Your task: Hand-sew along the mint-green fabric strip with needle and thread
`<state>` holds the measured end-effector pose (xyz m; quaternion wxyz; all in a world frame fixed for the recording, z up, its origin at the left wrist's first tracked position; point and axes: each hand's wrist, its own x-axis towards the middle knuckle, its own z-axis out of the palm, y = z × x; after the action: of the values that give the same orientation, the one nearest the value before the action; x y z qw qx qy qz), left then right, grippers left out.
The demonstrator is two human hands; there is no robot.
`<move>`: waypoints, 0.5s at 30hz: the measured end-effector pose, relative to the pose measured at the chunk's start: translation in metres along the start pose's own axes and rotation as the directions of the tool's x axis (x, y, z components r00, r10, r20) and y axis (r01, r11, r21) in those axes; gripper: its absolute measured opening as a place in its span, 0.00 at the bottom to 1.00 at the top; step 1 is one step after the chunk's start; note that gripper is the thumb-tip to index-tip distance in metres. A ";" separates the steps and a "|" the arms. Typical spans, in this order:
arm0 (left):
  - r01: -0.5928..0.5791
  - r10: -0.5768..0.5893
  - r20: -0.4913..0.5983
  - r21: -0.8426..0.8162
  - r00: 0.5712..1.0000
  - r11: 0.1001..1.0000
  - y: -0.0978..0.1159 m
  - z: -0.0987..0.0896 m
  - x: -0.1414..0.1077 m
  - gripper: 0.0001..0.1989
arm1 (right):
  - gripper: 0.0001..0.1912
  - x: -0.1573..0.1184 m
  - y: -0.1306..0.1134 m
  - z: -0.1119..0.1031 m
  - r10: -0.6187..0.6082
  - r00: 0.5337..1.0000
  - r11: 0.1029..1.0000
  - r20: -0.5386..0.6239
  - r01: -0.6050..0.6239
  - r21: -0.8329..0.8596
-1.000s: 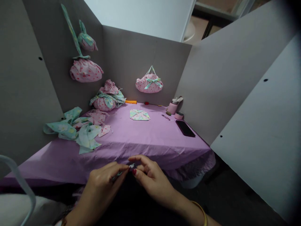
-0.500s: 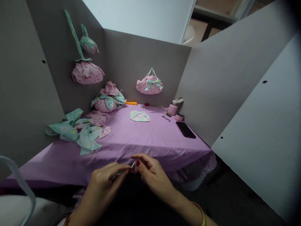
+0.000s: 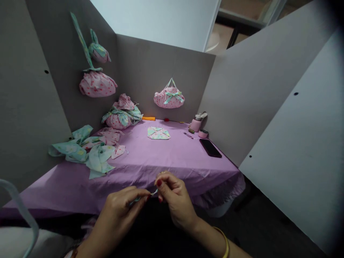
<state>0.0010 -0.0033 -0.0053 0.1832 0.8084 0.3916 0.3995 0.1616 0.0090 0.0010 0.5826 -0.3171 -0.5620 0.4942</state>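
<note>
The small pale piece (image 3: 153, 194) pinched between the left hand (image 3: 122, 208) and the right hand (image 3: 172, 197) is too tiny and mostly covered by fingers to identify. The bottom edge cuts off both forearms. The small items (image 3: 197, 128) at the desk's (image 3: 166, 157) far right are too small to identify.

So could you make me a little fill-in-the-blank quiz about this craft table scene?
1. The table is covered with a ____ cloth.
2. The black phone lies on the table's ____ side.
3. The left hand and right hand pinch a small piece of fabric over the table's ____ edge.
4. The pink pouch with a green bow hangs on the ____ wall.

Missing words: purple; right; near; back
</note>
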 end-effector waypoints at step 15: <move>0.178 -0.174 -0.061 0.062 0.983 0.982 -0.026 0.005 0.000 0.08 | 0.15 -0.001 -0.142 -0.114 -0.182 0.725 0.887 -0.664 0.413 0.208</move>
<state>-0.0079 0.0132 -0.0245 0.1795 0.7650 0.4796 0.3906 0.3034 -0.0151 0.1123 0.8542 -0.2614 -0.2846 0.3479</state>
